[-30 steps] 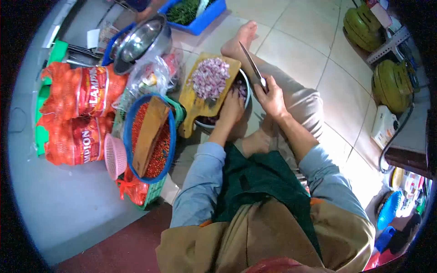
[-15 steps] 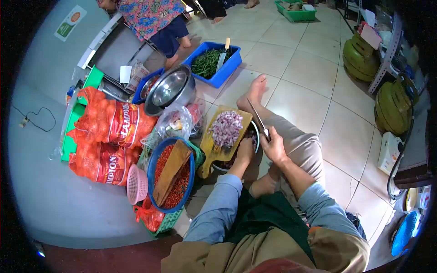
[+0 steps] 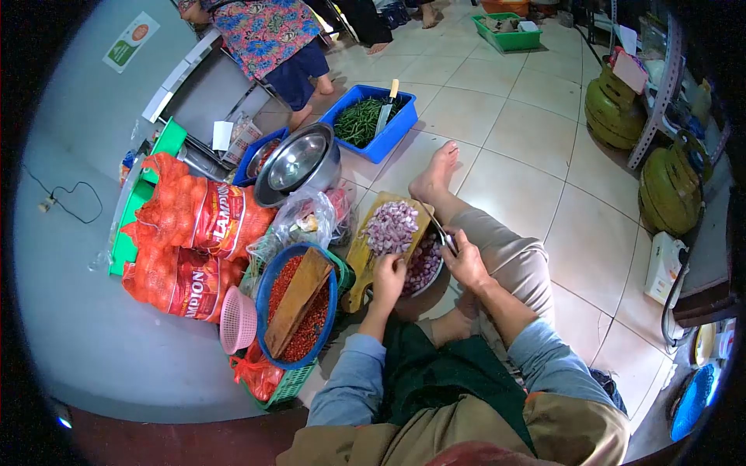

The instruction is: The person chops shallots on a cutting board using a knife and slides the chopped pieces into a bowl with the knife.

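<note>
My right hand (image 3: 468, 264) grips a knife (image 3: 441, 231), its blade pointing up and left beside the cutting board. My left hand (image 3: 388, 277) has its fingers curled together over the lower right part of the wooden cutting board (image 3: 358, 291); anything between the fingertips is hidden. Just above those fingers, a heap of chopped shallots (image 3: 390, 226) lies on the board. The board rests partly over a bowl (image 3: 432, 287), in which purplish shallots (image 3: 424, 268) show between my hands.
To the left are a blue basin (image 3: 259, 326) of red chilies with a wooden board (image 3: 298, 303) across it, a pink basket (image 3: 237, 319) and red net sacks (image 3: 221, 221). Ahead stand metal bowls (image 3: 297, 155) and a blue crate (image 3: 403, 120) of green chilies. Gas cylinders (image 3: 614, 113) stand right.
My left hand has come up out of the bowl to the board's lower edge, uncovering the shallots in the bowl. The knife has tipped lower, still in my right hand.
</note>
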Motion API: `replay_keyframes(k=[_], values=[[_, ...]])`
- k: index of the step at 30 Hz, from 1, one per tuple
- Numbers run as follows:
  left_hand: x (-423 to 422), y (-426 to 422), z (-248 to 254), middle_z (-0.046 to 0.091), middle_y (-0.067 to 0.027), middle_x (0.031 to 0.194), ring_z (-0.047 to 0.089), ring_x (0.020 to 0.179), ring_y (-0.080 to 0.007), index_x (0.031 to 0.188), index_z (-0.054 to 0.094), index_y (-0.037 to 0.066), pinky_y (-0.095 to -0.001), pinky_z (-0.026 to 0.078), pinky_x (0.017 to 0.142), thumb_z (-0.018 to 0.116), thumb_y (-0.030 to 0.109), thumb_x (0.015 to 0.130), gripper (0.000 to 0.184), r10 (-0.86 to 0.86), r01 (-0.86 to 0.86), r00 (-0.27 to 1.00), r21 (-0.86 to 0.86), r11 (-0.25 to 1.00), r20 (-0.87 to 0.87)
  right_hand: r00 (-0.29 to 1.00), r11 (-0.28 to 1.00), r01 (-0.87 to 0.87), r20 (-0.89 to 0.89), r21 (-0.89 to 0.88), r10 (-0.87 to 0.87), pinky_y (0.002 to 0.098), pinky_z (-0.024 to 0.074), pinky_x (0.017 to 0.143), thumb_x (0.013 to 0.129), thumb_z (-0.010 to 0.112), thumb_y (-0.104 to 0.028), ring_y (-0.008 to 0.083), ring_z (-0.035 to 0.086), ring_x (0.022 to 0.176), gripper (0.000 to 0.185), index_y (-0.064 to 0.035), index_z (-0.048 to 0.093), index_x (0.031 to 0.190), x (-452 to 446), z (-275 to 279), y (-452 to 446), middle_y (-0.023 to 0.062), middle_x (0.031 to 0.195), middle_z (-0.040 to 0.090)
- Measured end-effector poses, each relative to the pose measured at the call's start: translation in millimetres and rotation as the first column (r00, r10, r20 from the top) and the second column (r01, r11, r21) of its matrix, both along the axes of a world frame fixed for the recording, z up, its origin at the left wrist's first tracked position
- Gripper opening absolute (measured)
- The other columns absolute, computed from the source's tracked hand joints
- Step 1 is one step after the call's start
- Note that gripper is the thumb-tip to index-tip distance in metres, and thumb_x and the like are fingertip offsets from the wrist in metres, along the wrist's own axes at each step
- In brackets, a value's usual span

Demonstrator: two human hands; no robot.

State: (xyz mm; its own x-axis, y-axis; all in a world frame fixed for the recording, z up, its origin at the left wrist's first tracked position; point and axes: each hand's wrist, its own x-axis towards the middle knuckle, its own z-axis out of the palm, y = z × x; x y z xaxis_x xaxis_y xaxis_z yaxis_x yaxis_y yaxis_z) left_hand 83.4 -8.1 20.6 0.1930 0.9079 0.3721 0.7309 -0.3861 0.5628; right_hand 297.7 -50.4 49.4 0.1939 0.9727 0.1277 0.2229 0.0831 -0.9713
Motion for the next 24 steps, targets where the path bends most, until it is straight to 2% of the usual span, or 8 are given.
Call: replay_keyframes(k=[2,6,7,10,11,13,14,24], values=[[-29,14,-28,0.066,-0.0172,0.099,0.063,0.095,-0.0293,0.098,0.066,0.001,-0.0367,0.048,0.084,0.066,0.014,0.082,0.021,0.089,-0.075,0.985,-0.100,0.992,0.146,0.996,0.997,-0.075,0.056,-0.015,0.076,0.0436,0.0474,0.084,0.086,0.061,-0.016,0.0422,0.062,0.095,0.052,-0.0017,0.041,0.131,-1,0,-3,0.0294,0.095,0.062],[-39,10,-4,0.069,-0.0154,0.095,0.066,0.091,-0.0260,0.093,0.069,0.002,-0.0346,0.050,0.081,0.071,0.020,0.080,0.023,0.226,-0.193,0.966,-0.239,0.952,0.122,0.973,0.977,-0.204,0.096,-0.054,0.209,0.0441,0.0462,0.091,0.086,0.061,-0.019,0.0429,0.059,0.104,0.057,0.0004,0.037,0.134,-5,3,-12,0.0299,0.104,0.062],[-40,12,-8,0.069,-0.0167,0.088,0.067,0.084,-0.0289,0.092,0.069,0.000,-0.0365,0.052,0.076,0.072,0.015,0.078,0.020,0.203,-0.182,0.972,-0.165,0.969,0.119,0.959,0.963,-0.250,0.115,-0.099,0.261,0.0440,0.0460,0.093,0.087,0.059,-0.018,0.0428,0.058,0.108,0.054,0.0003,0.038,0.133,-4,18,-17,0.0290,0.108,0.061],[-42,18,-14,0.069,-0.0168,0.088,0.067,0.083,-0.0294,0.092,0.069,0.000,-0.0353,0.052,0.076,0.072,0.015,0.078,0.021,0.190,-0.187,0.981,-0.068,0.980,0.038,0.951,0.958,-0.274,0.167,0.079,0.259,0.0409,0.0485,0.077,0.085,0.061,-0.013,0.0340,0.065,0.087,0.052,-0.0004,0.041,0.131,-11,6,-17,0.0247,0.084,0.061],[-43,18,-16,0.069,-0.0166,0.088,0.067,0.083,-0.0290,0.093,0.069,0.000,-0.0351,0.051,0.076,0.072,0.016,0.079,0.021,0.197,-0.190,0.978,-0.099,0.977,0.069,0.915,0.934,-0.346,0.185,-0.093,0.357,0.0420,0.0484,0.080,0.086,0.059,-0.013,0.0368,0.065,0.093,0.049,-0.0027,0.042,0.131,-7,5,-19,0.0265,0.090,0.063],[-40,14,-10,0.069,-0.0163,0.088,0.067,0.083,-0.0281,0.093,0.069,0.000,-0.0349,0.051,0.076,0.072,0.017,0.079,0.022,0.219,-0.196,0.967,-0.176,0.965,0.127,0.896,0.917,-0.393,0.200,-0.064,0.397,0.0457,0.0486,0.082,0.087,0.056,-0.013,0.0416,0.063,0.095,0.046,-0.0065,0.042,0.131,-9,3,-18,0.0291,0.095,0.063],[-43,14,-16,0.071,-0.0110,0.092,0.066,0.083,-0.0197,0.098,0.069,0.001,-0.0319,0.050,0.078,0.072,0.022,0.082,0.027,0.222,-0.180,0.957,-0.217,0.959,0.188,0.884,0.906,-0.418,0.201,-0.061,0.422,0.0476,0.0486,0.082,0.088,0.054,-0.014,0.0440,0.062,0.096,0.045,-0.0084,0.043,0.131,-10,-1,-21,0.0304,0.097,0.062],[-41,6,-3,0.071,-0.0109,0.097,0.067,0.092,-0.0196,0.101,0.070,0.002,-0.0315,0.049,0.082,0.070,0.022,0.084,0.026,0.232,-0.181,0.954,-0.253,0.950,0.188,0.862,0.916,-0.397,0.364,0.052,0.353,0.0484,0.0509,0.082,0.088,0.052,-0.011,0.0432,0.062,0.095,0.040,-0.0103,0.049,0.128,-38,-38,-27,0.0274,0.102,0.063]])
